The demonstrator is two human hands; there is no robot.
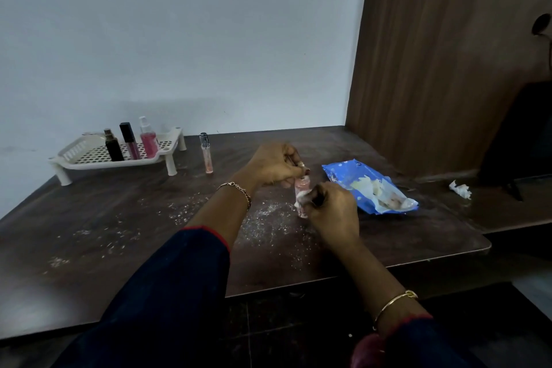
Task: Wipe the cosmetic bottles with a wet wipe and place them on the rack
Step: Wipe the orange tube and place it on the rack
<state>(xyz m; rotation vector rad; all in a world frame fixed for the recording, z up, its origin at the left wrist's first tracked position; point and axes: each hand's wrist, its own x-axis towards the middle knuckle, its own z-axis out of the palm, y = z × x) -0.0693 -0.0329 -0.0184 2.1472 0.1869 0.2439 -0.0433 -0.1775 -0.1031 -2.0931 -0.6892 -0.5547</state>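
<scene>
above the table (119,218), left hand (273,166) grips bottle (301,186), right hand (334,213) pinches wipe (299,198).

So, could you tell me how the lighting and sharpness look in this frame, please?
Head view: dim, bluish light with soft shadows; the wide-angle lens bows the table edges; the left hand, right hand and the pink bottle they hold look slightly blurred; labels on the rack are unreadable.
</scene>
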